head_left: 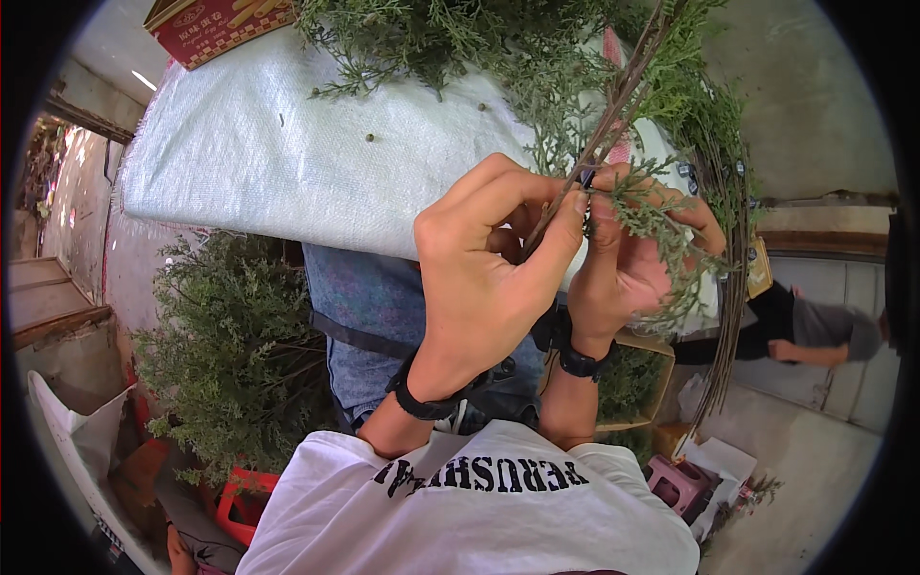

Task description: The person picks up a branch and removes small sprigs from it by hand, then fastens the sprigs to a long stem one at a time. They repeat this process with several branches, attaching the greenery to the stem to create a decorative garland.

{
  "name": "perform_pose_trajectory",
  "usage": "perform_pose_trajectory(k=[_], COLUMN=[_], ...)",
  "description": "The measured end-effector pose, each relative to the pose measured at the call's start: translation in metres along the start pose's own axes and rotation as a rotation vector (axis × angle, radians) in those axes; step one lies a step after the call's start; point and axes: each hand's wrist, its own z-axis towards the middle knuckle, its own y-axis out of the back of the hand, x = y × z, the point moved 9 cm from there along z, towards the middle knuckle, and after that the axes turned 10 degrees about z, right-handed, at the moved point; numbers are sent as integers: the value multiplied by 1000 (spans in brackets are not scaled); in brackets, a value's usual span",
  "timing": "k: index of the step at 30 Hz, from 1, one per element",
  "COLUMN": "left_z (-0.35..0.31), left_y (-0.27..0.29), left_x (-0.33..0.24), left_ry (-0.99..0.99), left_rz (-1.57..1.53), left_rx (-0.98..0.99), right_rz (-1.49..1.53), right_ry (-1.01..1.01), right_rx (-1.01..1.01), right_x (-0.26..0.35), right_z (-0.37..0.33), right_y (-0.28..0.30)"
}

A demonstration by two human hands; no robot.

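Observation:
Over the white woven sheet (pixel 307 144) my two hands meet fingertip to fingertip. My left hand (pixel 494 244) is closed around a bundle of thin brown stems (pixel 613 107), which slants up to the right. A small dark strip (pixel 586 177) shows at the stems between the fingertips; its kind is unclear. My right hand (pixel 628 264) pinches at that strip, its thumb and forefinger pressed together. A green conifer sprig (pixel 661 216) hangs over the right palm and partly hides the fingers. Dark bands circle both my wrists.
Cut evergreen branches (pixel 412 43) lie at the sheet's far side. More stems (pixel 733 259) droop off its right edge. A red box (pixel 220 29) sits far left. Greenery (pixel 240 345) stands below left, near a red plastic stool (pixel 240 503). Another person (pixel 829 331) is at right.

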Motion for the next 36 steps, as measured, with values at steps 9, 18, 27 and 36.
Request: perform_pose_trajectory(k=[9, 18, 27, 36], left_z=[0, 12, 9, 3], left_y=[-1, 46, 59, 71], left_x=[5, 10, 4, -4], left_ry=[55, 228, 234, 206], left_rz=[-82, -127, -247, -174], left_rx=[66, -125, -169, -315], right_rz=[-77, -381, -1221, -1496], right_ry=[205, -397, 49, 161], right_rx=[206, 376, 707, 398], right_x=[15, -31, -112, -36], right_z=[8, 85, 117, 154], right_y=[-7, 51, 82, 81])
